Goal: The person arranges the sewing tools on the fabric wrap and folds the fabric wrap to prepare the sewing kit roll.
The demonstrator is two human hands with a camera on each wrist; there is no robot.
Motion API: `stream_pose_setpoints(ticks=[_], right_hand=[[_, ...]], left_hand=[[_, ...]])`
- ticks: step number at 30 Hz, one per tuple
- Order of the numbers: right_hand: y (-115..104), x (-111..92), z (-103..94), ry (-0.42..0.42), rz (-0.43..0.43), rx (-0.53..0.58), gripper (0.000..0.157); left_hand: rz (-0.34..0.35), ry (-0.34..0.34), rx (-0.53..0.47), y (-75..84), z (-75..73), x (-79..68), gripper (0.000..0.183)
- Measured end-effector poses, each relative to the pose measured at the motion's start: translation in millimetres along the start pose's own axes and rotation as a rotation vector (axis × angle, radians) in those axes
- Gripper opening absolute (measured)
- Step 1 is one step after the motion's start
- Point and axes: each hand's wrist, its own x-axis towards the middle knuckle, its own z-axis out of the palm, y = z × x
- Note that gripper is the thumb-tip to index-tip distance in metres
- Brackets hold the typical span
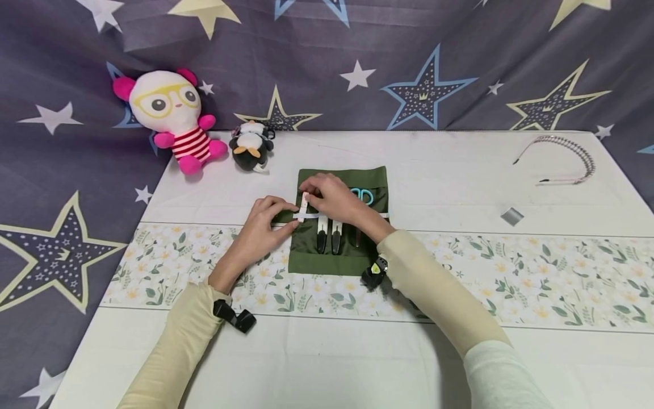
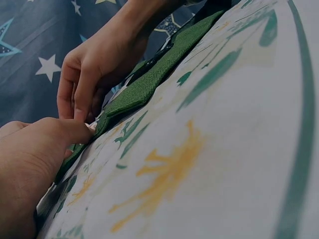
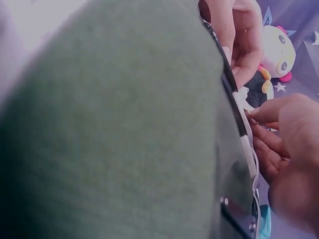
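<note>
A dark green cloth organizer [image 1: 337, 264] lies flat with a white elastic band [image 1: 313, 216] across it. My right hand [image 1: 334, 196] pinches the upper end of a small white stick-like piece [image 1: 304, 205], whose lower part sits at the band's left end. At the organizer's left edge, my left hand [image 1: 263, 227] grips the cloth beside the band, thumb below and fingers above; its exact hold is partly hidden. Two white pieces with black ends [image 1: 321, 241] are tucked under the band. Scissors with teal handles [image 1: 364, 196] are partly covered by my right hand.
A pink-and-white plush toy [image 1: 176, 119] and a penguin plush [image 1: 250, 145] sit at the back left. On the right lie a headband [image 1: 582, 156] and a small grey square [image 1: 512, 216]. A floral runner [image 1: 511, 278] crosses the white table; a starry curtain [image 1: 327, 51] hangs behind.
</note>
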Motion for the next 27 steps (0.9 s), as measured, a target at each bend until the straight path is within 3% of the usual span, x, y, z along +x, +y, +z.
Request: stream_pose_setpoints(ticks=[6, 27], right_hand=[[-1.4, 0.2, 0.4, -0.005, 0.013, -0.070, 0.022], [1.1, 0.7, 2.5, -0.015, -0.020, -0.138, 0.023]], left_hand=[[-0.007, -0.009, -0.012, -1.5, -0.4, -0.1, 0.029], [-0.029, -0.029, -0.004, 2.4, -2.1, -0.8, 0.028]])
